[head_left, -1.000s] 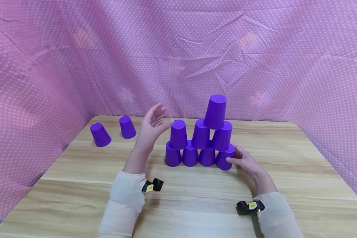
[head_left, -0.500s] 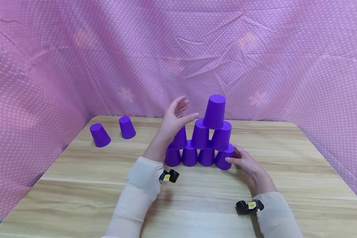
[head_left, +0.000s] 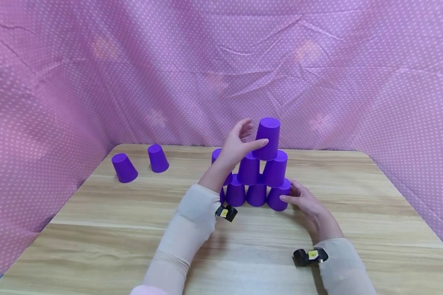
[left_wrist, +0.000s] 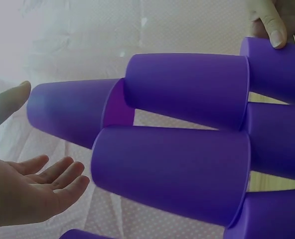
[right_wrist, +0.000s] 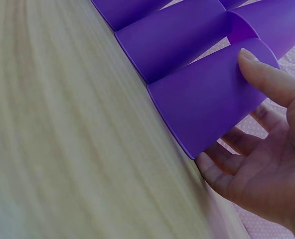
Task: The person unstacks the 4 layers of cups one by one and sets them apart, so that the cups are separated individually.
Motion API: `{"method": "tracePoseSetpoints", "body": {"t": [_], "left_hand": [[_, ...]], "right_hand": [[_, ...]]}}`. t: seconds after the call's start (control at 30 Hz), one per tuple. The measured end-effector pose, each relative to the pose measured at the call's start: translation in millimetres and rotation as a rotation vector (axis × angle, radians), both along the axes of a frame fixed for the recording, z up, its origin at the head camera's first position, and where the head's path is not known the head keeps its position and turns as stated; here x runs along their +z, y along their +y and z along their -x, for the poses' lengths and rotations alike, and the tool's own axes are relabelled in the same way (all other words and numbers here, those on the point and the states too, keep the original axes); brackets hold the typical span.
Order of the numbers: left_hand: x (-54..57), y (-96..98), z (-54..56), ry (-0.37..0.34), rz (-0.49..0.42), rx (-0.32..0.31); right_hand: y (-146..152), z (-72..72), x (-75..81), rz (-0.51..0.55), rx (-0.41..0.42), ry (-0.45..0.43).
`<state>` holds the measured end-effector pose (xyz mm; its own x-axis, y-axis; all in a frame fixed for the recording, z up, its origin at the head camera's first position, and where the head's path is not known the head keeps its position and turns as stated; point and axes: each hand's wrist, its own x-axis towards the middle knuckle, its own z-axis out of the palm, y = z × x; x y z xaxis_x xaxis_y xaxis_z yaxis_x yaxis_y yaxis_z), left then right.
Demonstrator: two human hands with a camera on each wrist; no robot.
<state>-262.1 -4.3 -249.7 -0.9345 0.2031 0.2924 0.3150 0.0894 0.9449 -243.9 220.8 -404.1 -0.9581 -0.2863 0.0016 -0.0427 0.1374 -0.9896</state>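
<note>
Purple cups stand upside down in a stepped stack on the table. A single top cup [head_left: 268, 133] rests across the middle and right cups [head_left: 275, 170] of the second row. My left hand [head_left: 234, 149] is beside this top cup; its thumb overlaps the cup in the head view. In the left wrist view, the fingers [left_wrist: 63, 181] are spread and relaxed, with a gap to the cup. My right hand [head_left: 308, 205] holds the bottom row's right-end cup [right_wrist: 207, 97], thumb on the near side and fingers behind. My left forearm partly hides the stack's left-end cups [head_left: 216, 154].
Two more upside-down purple cups stand apart at the table's back left, one nearer [head_left: 124, 169] and one farther [head_left: 158, 159]. The wooden table [head_left: 96, 246] meets a pink dotted cloth [head_left: 221, 73] behind and at the sides.
My left hand has moved right, from beside the second row's left cup, past it, to the top cup. My right hand and the stack have stayed in place.
</note>
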Motion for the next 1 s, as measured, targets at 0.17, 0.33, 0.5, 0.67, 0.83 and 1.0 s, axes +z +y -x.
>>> {"method": "tracePoseSetpoints", "body": {"t": [0.17, 0.33, 0.5, 0.67, 0.83, 1.0], "left_hand": [[-3.1, 6.4, 4.1, -0.012, 0.010, -0.001], [-5.2, 10.8, 7.0, -0.018, 0.006, -0.006], [-6.0, 16.0, 8.5, -0.001, -0.021, -0.023], [-8.0, 19.2, 10.0, 0.018, -0.023, -0.025], [-8.6, 19.7, 10.5, 0.027, 0.011, -0.008], [-8.5, 19.9, 10.3, 0.034, 0.005, -0.012]], "right_hand": [[0, 0.5, -0.2, 0.008, 0.011, 0.005], [0, 0.3, 0.0, 0.012, 0.017, 0.017], [0, -0.1, -0.1, 0.013, 0.016, 0.015], [0, -0.4, 0.4, 0.016, 0.019, 0.011], [-1, -0.1, 1.1, 0.020, 0.025, 0.006], [0, 0.8, 0.3, 0.019, 0.025, 0.010]]}}
